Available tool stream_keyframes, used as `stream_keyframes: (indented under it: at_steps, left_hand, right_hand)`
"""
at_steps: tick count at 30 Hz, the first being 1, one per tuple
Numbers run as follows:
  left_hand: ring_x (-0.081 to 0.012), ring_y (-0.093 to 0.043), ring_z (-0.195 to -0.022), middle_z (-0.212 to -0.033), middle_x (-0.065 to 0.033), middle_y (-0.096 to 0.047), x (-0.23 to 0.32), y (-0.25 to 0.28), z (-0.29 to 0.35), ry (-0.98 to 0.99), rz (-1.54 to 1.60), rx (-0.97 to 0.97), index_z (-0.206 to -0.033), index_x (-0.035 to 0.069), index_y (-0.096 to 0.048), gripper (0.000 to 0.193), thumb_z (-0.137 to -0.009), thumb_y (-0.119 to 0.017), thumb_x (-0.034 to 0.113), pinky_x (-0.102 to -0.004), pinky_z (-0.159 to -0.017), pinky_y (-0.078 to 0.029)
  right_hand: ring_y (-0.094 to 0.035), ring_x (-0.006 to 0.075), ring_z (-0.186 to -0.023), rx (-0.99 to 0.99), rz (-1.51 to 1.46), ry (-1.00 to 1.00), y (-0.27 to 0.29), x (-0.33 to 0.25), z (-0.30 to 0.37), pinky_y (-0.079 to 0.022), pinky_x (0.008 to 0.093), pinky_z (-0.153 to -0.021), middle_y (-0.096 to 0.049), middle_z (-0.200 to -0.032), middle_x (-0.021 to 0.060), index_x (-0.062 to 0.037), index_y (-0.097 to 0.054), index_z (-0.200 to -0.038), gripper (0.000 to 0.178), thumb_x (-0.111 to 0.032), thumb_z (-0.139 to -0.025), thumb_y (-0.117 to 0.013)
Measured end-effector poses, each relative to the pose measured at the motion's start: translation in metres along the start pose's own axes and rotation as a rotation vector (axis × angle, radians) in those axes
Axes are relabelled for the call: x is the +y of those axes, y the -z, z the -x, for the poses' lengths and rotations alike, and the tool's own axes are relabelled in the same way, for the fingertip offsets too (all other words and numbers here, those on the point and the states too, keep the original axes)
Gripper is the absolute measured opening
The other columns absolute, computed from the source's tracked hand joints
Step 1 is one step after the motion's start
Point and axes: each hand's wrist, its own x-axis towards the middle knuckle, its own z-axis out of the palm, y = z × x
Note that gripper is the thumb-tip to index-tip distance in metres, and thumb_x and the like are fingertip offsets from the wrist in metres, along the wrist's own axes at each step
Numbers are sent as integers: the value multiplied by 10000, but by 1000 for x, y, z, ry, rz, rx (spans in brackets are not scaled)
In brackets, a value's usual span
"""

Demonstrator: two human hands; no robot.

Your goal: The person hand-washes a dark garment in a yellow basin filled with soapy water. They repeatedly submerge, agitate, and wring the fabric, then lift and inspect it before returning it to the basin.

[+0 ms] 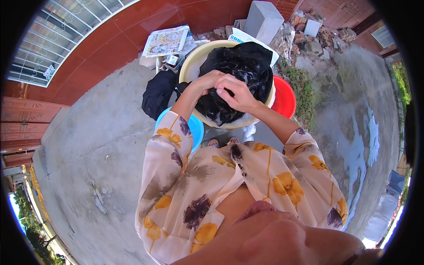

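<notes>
A wet black cloth garment [242, 62], streaked with white suds, is heaped in a large cream basin [193, 63] in front of me. My left hand [209, 81] and my right hand [238, 93] meet above the near-left part of the garment. Both have their fingers curled in and touching each other, closed on a bunch of the black cloth. Most of what lies between the fingers is hidden by the hands. Another dark cloth [158, 94] hangs or lies just left of the basin.
A blue basin [195, 131] stands at the near left, a red basin [284, 97] at the right. Behind are a printed board [166, 42], a grey block [263, 22] and rubble [311, 37] by a red-tiled wall [128, 26]. Wet patches mark the concrete [357, 141] at right.
</notes>
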Motion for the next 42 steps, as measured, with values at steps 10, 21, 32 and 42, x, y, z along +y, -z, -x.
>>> stream_keyframes:
  at_steps: [10, 21, 32, 42]
  left_hand:
    - [-202, -601, -750, -786, -99, -647, 27, -32, 18, -399, -452, -60, -912, -43, -692, 625, -879, -686, 581, -378, -702, -468]
    - [-196, -639, -822, -873, -108, -679, 88, 23, 84, -752, -56, 758, -995, -20, -637, 195, -817, -562, 8, -309, -787, -500]
    - [-262, -586, -855, -835, -101, -585, 60, 49, 134, -1192, 24, 224, -739, 61, -520, 160, -826, -572, -63, -382, -803, -478]
    - [-270, -601, -843, -832, -81, -624, 32, 15, 143, -1025, -268, 91, -746, 30, -534, 257, -611, -461, -176, -362, -787, -482]
  right_hand:
    - [-661, 287, -691, -266, 164, -633, 46, 141, 15, -510, 423, -719, -655, -713, 208, 34, -686, -800, 525, -415, -1016, -519]
    - [-390, 28, -576, 532, -386, -477, 47, 18, -105, -296, 248, -520, -506, -615, -105, -69, -619, -648, 415, -307, -986, -640]
    - [-652, 211, -953, 173, 70, -264, 57, 29, -63, -530, 319, -829, -642, -1146, 109, -31, -623, -1165, 308, -47, -860, -658]
    - [-517, 357, -1278, -252, 29, 35, -4, 52, -100, -410, 435, -1082, -563, -1376, 161, -90, -541, -1365, 496, -195, -887, -626]
